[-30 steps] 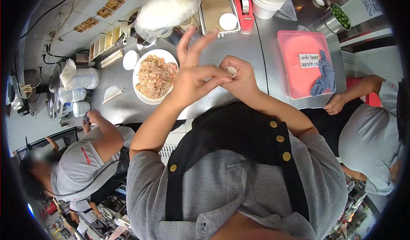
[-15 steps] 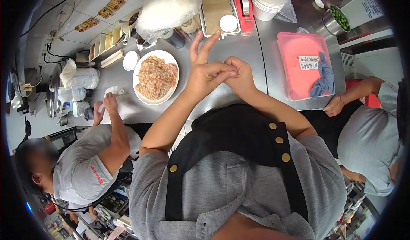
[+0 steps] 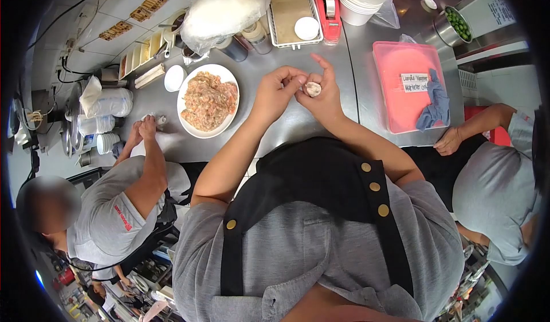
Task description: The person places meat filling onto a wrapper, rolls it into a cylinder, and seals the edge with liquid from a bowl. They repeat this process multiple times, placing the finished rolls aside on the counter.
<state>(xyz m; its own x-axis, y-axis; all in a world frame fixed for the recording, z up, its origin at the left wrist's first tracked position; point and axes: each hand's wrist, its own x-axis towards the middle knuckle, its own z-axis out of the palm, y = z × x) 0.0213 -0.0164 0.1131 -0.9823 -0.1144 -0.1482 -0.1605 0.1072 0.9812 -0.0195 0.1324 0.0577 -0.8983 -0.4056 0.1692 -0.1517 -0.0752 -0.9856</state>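
Observation:
A small pale dumpling-like piece (image 3: 313, 89) sits in the curled fingers of my right hand (image 3: 325, 98), whose index finger sticks up. My left hand (image 3: 277, 93) is closed beside it, with its thumb and fingers pinched near the piece; whether anything is between them is too small to tell. Both hands are over the steel counter (image 3: 292, 128). To their left, a white plate (image 3: 213, 133) holds a heap of ground meat mixture (image 3: 207, 101).
A co-worker's hands (image 3: 146, 128) work at the left with something white. Another person's hand (image 3: 448, 142) rests by a pink lidded box (image 3: 395, 110). Behind are a white basket (image 3: 293, 18), a red tape dispenser (image 3: 329, 12), stacked tubs (image 3: 358, 4) and a pot of green fruit (image 3: 455, 27).
My hands have turned and the pale piece now shows in my right hand. My left fingers, raised before, have curled in. The co-worker's hands at the left have come together.

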